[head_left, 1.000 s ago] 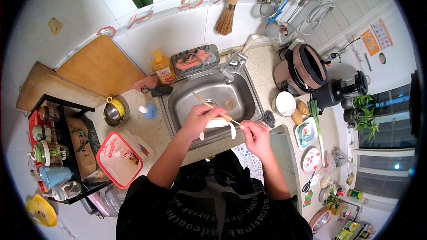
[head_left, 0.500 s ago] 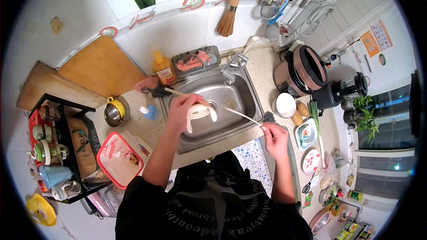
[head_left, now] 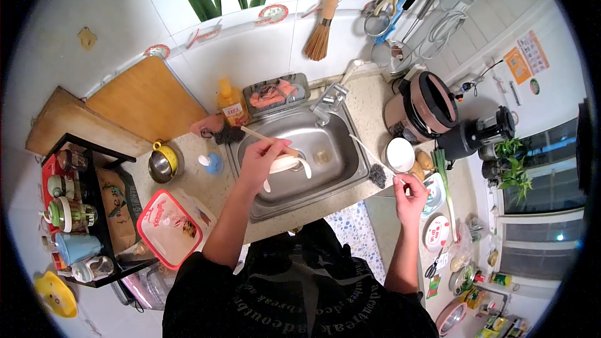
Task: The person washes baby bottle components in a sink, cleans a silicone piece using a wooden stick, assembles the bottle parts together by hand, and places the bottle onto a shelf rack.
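"White, drooping strips [head_left: 305, 168]: where do you find them, watching from so far off?"

"I see them hanging under the left hand [head_left: 263, 158], over the sink [head_left: 325, 178]. Those fingers are closed around the strips and a pale, straight stick-like piece [head_left: 251, 133], which pokes out ahead and to the left of the grip. I cannot tell what either is made of."

"And the right hand [head_left: 410, 194]?"

"Well apart from the left, to the right of the sink. Its thumb and forefinger are pinched together on one end of a thin pale strip [head_left: 374, 156], whose free end reaches ahead and left, over the sink's right side. A grey scouring pad [head_left: 377, 176] lies just left of that pinch; a white bowl [head_left: 399, 153] stands just ahead of it."

"How would they handle?"

"Light, I judge, and perhaps slippery if damp. The hanging ones curve softly, so I favour holding them at the middle. The thin one looks easily snapped; a gentle pinch at its end suits it."
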The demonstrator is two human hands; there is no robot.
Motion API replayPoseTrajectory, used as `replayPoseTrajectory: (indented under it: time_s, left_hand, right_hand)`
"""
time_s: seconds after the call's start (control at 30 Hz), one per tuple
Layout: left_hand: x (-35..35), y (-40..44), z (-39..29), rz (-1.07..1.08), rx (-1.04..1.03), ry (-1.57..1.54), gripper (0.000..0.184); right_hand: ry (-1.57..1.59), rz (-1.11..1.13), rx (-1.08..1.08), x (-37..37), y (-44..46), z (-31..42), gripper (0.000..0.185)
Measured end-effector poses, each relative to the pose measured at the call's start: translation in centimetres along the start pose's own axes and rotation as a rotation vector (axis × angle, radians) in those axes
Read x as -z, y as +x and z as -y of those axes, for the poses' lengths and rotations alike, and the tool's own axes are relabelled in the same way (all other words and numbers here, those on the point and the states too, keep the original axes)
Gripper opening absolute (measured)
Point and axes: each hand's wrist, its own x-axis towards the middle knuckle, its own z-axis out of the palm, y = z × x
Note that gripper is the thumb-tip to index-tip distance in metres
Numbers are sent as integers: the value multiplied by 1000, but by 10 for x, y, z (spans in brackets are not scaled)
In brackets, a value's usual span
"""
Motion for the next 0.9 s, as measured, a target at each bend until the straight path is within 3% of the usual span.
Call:
replayPoseTrajectory:
  time_s: [0.23, 0.37, 0.5, 0.73, 0.9]
  left_hand:
    - [-11, 5, 24, 91, 34, 50, 28]
    - [-25, 5, 35, 126, 57, 44, 27]
    - [-46, 8, 46, 147, 123, 12, 25]
    - [-81, 11, 56, 174, 120, -42, 25]
    - [-99, 16, 63, 92, 124, -21, 26]
  right_hand:
    - [313, -212, -93, 40, 43, -4, 3]
    - [358, -327, 116, 97, 114, 27, 7]
    - [472, -477, 136, 152, 197, 64, 13]
    - [410, -517, 296, 219, 342, 103, 18]
    - [111, -579, 430, 222, 422, 120, 22]
